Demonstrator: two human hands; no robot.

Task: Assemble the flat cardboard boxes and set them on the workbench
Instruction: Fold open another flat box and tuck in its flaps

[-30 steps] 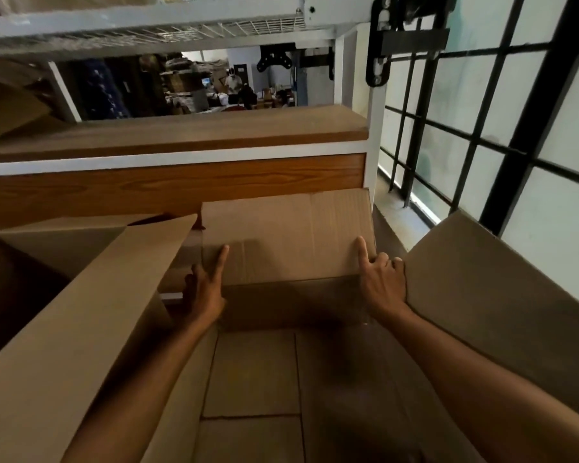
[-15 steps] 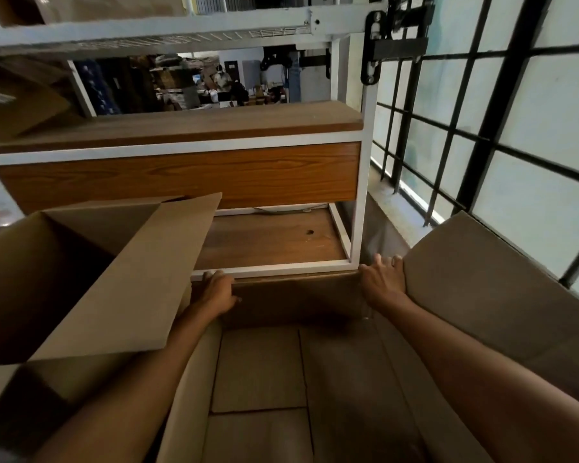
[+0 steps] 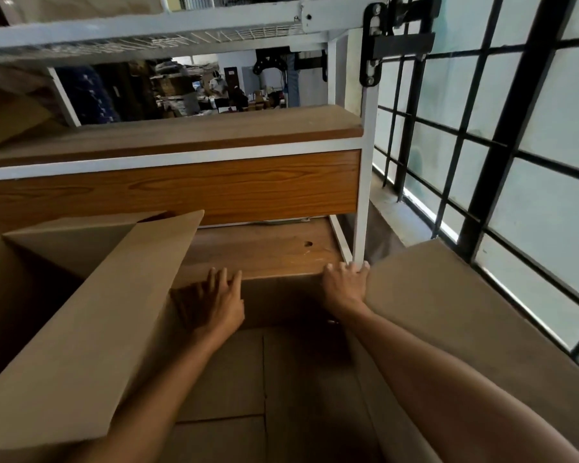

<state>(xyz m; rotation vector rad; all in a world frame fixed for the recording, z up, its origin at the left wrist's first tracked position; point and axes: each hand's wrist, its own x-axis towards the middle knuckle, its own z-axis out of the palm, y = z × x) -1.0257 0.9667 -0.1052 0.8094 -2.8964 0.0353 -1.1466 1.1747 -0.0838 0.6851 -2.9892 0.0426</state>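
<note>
Open cardboard box [image 3: 234,372] stands on the floor in front of the person, its far wall set against the front edge of the lower shelf [image 3: 264,252] of the desk [image 3: 181,192], which is wood-fronted on a white frame. Both bare arms reach down into the box. Left hand [image 3: 214,305]: flat against the inside of the far wall, fingers [image 3: 219,279] straight and spread apart, a little blurred, gripping nothing. Right hand [image 3: 346,284]: at the far right corner of the box, just beside the white post [image 3: 361,202]. Its fingers lie close together over the rim; whether they curl round the edge I cannot tell. The bottom panels lie flat inside, with a seam showing between them. Left flap [image 3: 97,329] is raised and angled outward, with a dark cardboard hollow beyond it — cannot tell if that is a second box. Right flap [image 3: 465,315] leans out toward the barred window [image 3: 532,162]. A wire rack [image 3: 214,38] sits overhead.
</note>
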